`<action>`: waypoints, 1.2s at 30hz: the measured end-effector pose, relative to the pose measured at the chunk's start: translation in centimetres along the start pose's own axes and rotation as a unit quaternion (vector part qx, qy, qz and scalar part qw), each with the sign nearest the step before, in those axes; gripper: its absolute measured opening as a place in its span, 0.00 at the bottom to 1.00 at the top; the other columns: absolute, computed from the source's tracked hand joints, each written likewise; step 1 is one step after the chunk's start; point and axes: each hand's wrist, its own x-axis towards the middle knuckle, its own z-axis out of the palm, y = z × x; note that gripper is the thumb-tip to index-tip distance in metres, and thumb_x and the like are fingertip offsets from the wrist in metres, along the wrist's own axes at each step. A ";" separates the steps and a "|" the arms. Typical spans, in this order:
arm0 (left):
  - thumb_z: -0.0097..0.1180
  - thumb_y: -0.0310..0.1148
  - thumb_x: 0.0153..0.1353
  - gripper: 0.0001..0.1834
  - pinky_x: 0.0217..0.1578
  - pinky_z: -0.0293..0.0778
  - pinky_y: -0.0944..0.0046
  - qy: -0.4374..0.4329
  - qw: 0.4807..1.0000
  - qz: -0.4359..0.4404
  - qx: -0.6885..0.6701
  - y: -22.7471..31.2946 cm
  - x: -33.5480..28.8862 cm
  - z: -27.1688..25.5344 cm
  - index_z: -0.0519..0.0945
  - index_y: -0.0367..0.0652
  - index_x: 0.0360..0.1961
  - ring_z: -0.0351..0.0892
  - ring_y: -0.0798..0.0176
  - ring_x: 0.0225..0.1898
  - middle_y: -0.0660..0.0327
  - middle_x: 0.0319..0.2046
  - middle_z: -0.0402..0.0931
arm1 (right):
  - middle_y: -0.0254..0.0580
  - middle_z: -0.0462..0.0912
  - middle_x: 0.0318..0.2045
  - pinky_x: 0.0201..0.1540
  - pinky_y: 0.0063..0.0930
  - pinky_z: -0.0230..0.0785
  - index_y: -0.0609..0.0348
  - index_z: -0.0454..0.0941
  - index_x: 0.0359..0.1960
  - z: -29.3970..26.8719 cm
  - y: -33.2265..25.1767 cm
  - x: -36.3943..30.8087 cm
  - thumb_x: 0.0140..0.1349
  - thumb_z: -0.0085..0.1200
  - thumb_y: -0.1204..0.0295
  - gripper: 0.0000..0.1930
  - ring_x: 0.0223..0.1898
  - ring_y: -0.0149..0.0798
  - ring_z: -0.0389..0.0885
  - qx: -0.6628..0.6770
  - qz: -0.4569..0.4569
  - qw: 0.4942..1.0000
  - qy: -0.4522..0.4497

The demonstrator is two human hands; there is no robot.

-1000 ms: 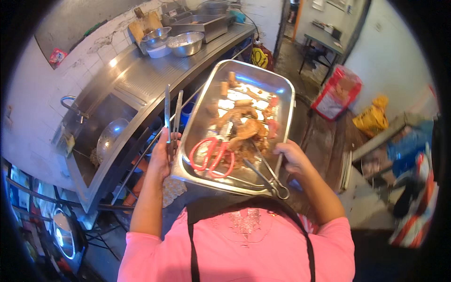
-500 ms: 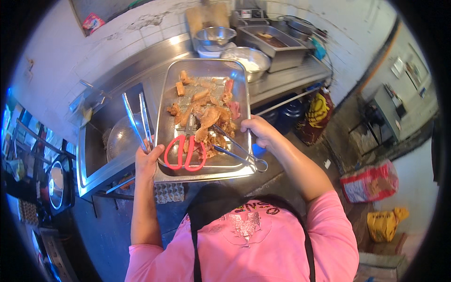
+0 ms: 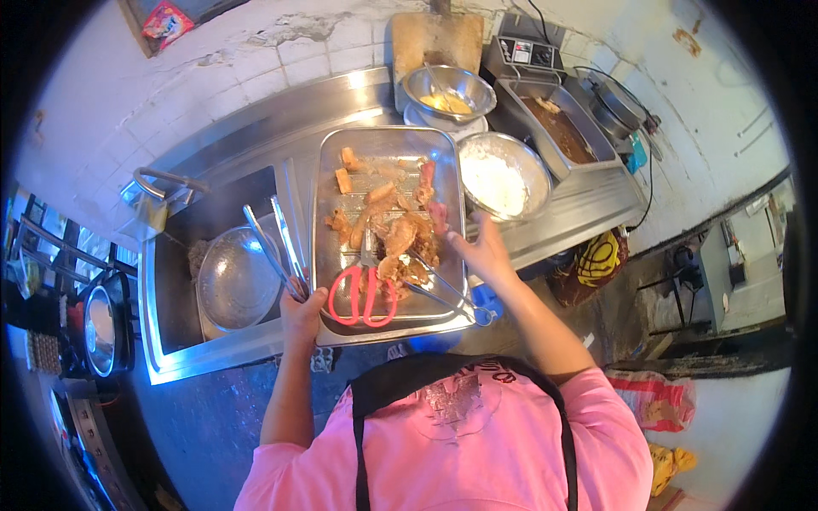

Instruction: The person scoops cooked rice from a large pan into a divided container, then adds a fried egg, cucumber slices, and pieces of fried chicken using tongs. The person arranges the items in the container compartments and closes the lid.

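A rectangular metal tray (image 3: 336, 143) with a wire rack holds pieces of browned fried meat (image 3: 402, 234), and is held level before me. Red-handled kitchen scissors (image 3: 365, 298) lie in it, beside a second pair of metal tongs (image 3: 452, 291) that sticks out over the near right corner. My left hand (image 3: 305, 315) is closed on the tray's left edge and on upright metal tongs (image 3: 290, 243). On the right edge, my right hand (image 3: 484, 255) grips with its thumb over the rim; its other fingers are partly hidden.
Left of the tray, a sink (image 3: 162, 324) holds a large metal pan (image 3: 240, 281). Behind stand a bowl of yellow liquid (image 3: 449, 104), a bowl of white flour-like powder (image 3: 503, 175) and a deep fryer (image 3: 567, 140) with brown oil. A cutting board (image 3: 430, 43) leans on the wall.
The tray, with both hands on it, now covers more of the counter beside the sink. My view has shifted, showing more of the bowls and fryer. The tongs stay in my left hand.
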 end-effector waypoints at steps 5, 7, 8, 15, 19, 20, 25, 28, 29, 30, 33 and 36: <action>0.58 0.23 0.54 0.20 0.45 0.70 0.68 0.012 0.999 -0.047 0.013 -0.1 0.1 1.3 0.72 0.35 0.50 0.75 0.69 0.40 0.63 0.38 0.75 | 0.45 0.76 0.32 0.44 0.40 0.71 0.53 0.81 0.36 1.7 -7.3 6.0 0.56 0.59 0.68 0.07 0.42 0.51 0.76 -0.054 -0.248 0.967 -0.012; 0.58 0.23 0.55 0.21 0.44 0.70 0.68 0.023 0.999 -0.045 0.007 0.1 -0.4 2.0 0.72 0.35 0.51 0.75 0.70 0.39 0.64 0.38 0.76 | 0.44 0.78 0.33 0.44 0.41 0.71 0.53 0.82 0.34 6.2 -8.7 8.4 0.57 0.58 0.64 0.08 0.42 0.50 0.76 -0.057 -0.262 0.959 -0.093; 0.59 0.24 0.55 0.21 0.43 0.70 0.69 0.032 0.999 -0.040 0.007 0.3 -0.5 2.3 0.72 0.35 0.51 0.75 0.71 0.39 0.64 0.38 0.76 | 0.45 0.79 0.35 0.44 0.43 0.71 0.54 0.82 0.35 8.7 -9.1 9.5 0.56 0.58 0.62 0.11 0.43 0.51 0.77 -0.073 -0.260 0.954 -0.132; 0.60 0.26 0.55 0.23 0.41 0.71 0.69 0.067 0.997 -0.042 0.011 0.4 -1.6 2.7 0.71 0.35 0.53 0.76 0.72 0.37 0.64 0.39 0.77 | 0.46 0.82 0.32 0.42 0.43 0.73 0.57 0.80 0.39 14.8 -10.8 10.9 0.54 0.61 0.62 0.15 0.39 0.48 0.81 -0.179 -0.190 0.952 -0.162; 0.59 0.26 0.55 0.21 0.39 0.71 0.69 0.060 0.997 -0.045 0.008 0.5 -1.7 2.9 0.72 0.35 0.51 0.75 0.72 0.35 0.65 0.36 0.77 | 0.42 0.81 0.33 0.37 0.34 0.74 0.57 0.76 0.41 11.6 -9.4 11.3 0.55 0.61 0.71 0.13 0.37 0.40 0.82 0.174 -0.077 0.953 -0.234; 0.59 0.26 0.55 0.21 0.38 0.71 0.69 0.058 0.997 -0.042 0.000 0.5 -1.6 2.9 0.73 0.36 0.51 0.75 0.72 0.35 0.65 0.35 0.77 | 0.41 0.81 0.34 0.37 0.32 0.74 0.57 0.74 0.42 9.3 -10.7 10.6 0.56 0.60 0.73 0.12 0.36 0.40 0.82 0.273 -0.033 0.926 -0.259; 0.58 0.26 0.54 0.17 0.36 0.69 0.70 0.048 0.998 -0.033 0.029 0.5 -1.4 2.8 0.75 0.38 0.47 0.73 0.73 0.32 0.68 0.32 0.75 | 0.39 0.80 0.37 0.35 0.23 0.75 0.56 0.71 0.46 0.5 -11.1 9.0 0.60 0.54 0.81 0.13 0.36 0.37 0.82 0.589 0.091 0.712 -0.370; 0.57 0.25 0.54 0.13 0.35 0.68 0.70 0.039 0.998 -0.015 0.039 0.9 -1.1 2.8 0.76 0.38 0.42 0.72 0.74 0.31 0.69 0.30 0.74 | 0.42 0.80 0.39 0.36 0.24 0.76 0.59 0.72 0.46 -2.8 -10.7 7.4 0.61 0.54 0.80 0.12 0.39 0.39 0.83 0.678 0.108 0.614 -0.389; 0.57 0.25 0.54 0.12 0.35 0.68 0.70 0.038 0.999 -0.010 0.034 1.0 -1.0 3.0 0.76 0.38 0.41 0.72 0.74 0.32 0.68 0.31 0.74 | 0.43 0.81 0.40 0.37 0.25 0.77 0.59 0.72 0.45 -3.7 -10.8 6.7 0.61 0.53 0.80 0.11 0.39 0.40 0.83 0.698 0.107 0.590 -0.393; 0.57 0.25 0.54 0.12 0.36 0.68 0.70 0.038 0.999 -0.009 0.030 1.0 -1.1 3.0 0.76 0.38 0.41 0.72 0.73 0.32 0.68 0.31 0.74 | 0.44 0.81 0.40 0.37 0.25 0.77 0.59 0.72 0.45 -4.5 -11.1 5.8 0.61 0.53 0.80 0.11 0.40 0.40 0.83 0.716 0.108 0.563 -0.397; 0.57 0.25 0.54 0.12 0.37 0.70 0.69 0.025 0.999 -0.018 0.035 0.2 -0.7 2.0 0.75 0.38 0.41 0.73 0.72 0.34 0.66 0.33 0.75 | 0.48 0.80 0.42 0.44 0.30 0.76 0.61 0.71 0.47 -7.0 -12.6 2.9 0.62 0.52 0.79 0.12 0.40 0.42 0.83 0.749 0.091 0.493 -0.432; 0.56 0.25 0.55 0.13 0.38 0.71 0.68 0.040 0.998 -0.035 0.046 0.7 -1.1 2.5 0.75 0.37 0.43 0.74 0.70 0.34 0.64 0.34 0.76 | 0.55 0.77 0.43 0.41 0.36 0.76 0.63 0.71 0.43 -10.2 -16.1 -1.7 0.53 0.61 0.76 0.17 0.41 0.49 0.79 0.741 0.018 0.467 -0.483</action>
